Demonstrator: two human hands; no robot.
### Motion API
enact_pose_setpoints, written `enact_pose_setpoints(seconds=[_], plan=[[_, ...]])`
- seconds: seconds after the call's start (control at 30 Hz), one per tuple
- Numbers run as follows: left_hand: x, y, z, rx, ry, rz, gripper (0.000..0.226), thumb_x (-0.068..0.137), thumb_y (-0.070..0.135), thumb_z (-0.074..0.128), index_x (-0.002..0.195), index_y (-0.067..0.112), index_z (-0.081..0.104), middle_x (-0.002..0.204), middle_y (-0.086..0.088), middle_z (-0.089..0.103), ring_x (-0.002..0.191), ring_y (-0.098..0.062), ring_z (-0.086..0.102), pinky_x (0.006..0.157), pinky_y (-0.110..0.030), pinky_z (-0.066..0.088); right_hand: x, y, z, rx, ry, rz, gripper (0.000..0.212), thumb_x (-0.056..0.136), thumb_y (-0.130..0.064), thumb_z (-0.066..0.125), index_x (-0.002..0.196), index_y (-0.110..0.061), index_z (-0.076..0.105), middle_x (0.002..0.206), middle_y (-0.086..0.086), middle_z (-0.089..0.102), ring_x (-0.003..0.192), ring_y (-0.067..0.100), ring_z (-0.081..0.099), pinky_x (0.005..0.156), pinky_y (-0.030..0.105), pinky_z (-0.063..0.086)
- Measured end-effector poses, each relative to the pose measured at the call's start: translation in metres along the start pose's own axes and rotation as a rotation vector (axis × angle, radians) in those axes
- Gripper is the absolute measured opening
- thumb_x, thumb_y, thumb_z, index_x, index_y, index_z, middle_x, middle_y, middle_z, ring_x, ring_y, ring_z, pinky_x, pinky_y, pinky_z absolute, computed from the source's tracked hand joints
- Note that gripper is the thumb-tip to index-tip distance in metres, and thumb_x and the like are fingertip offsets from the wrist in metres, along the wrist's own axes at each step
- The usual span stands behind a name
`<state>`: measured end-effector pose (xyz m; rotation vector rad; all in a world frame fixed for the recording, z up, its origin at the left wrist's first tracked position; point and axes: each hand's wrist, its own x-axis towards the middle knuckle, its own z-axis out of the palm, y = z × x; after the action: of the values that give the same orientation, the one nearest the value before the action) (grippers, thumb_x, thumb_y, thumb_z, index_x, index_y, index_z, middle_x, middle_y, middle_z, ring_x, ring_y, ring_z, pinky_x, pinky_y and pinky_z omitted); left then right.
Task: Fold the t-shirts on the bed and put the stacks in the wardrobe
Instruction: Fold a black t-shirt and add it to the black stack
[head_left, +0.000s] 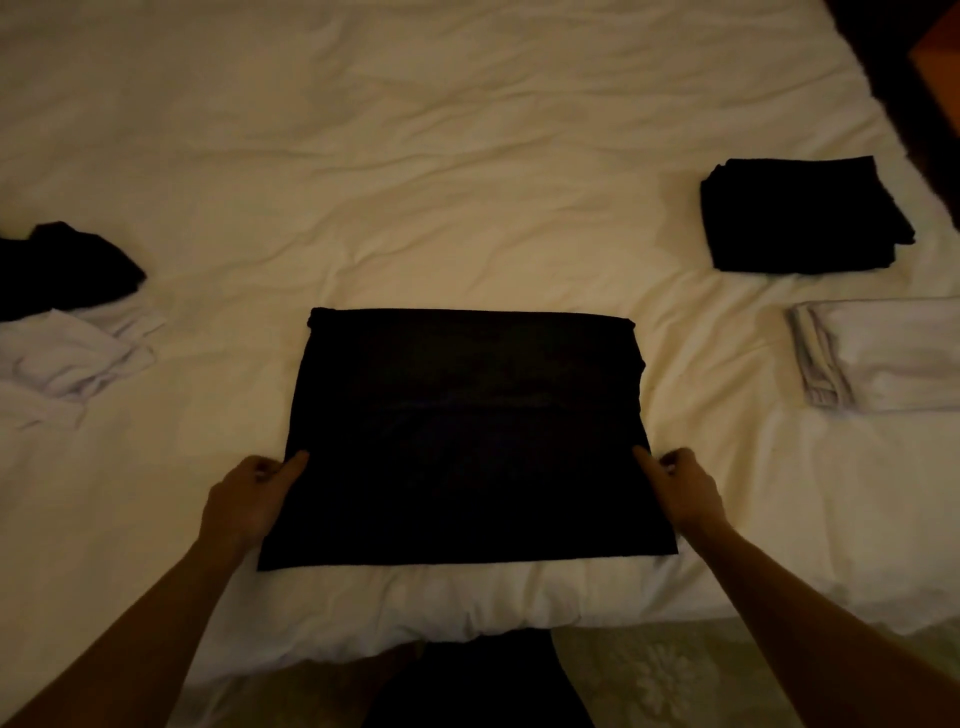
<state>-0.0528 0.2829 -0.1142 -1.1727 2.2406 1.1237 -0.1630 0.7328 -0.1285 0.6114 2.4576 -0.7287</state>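
Head view: black t-shirt (467, 426) flat, folded rectangular, unwrinkled.

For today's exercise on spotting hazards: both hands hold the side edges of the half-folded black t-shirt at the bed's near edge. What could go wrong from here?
1. The half-folded black t-shirt lies close to the cream bed's edge; it might slide off.
2. The left hand and right hand pinch only the side edges, so the fold could sag unevenly.

Bare bed (415, 182) sheet lies open beyond the black t-shirt (462, 431). Unfolded clothes (67, 322) crowd the left edge; the black stack (802, 215) and white stack (878, 356) block the right.
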Motion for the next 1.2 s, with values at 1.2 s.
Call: enact_pose_setpoints(seconds=[1.2], plan=[[0.064,0.124,-0.028,-0.254,-0.178,0.299,0.021,0.087,0.018,0.074,0.102,0.006,0.064,0.098,-0.012,0.069,0.091,-0.027,0.067,0.074,-0.032,0.051,0.052,-0.104,-0.044,0.357,-0.067,-0.354,0.01,0.093,-0.02,0.064,0.099,-0.016,0.057,0.092,0.005,0.063,0.084,0.022,0.063,0.076,0.04,0.053]])
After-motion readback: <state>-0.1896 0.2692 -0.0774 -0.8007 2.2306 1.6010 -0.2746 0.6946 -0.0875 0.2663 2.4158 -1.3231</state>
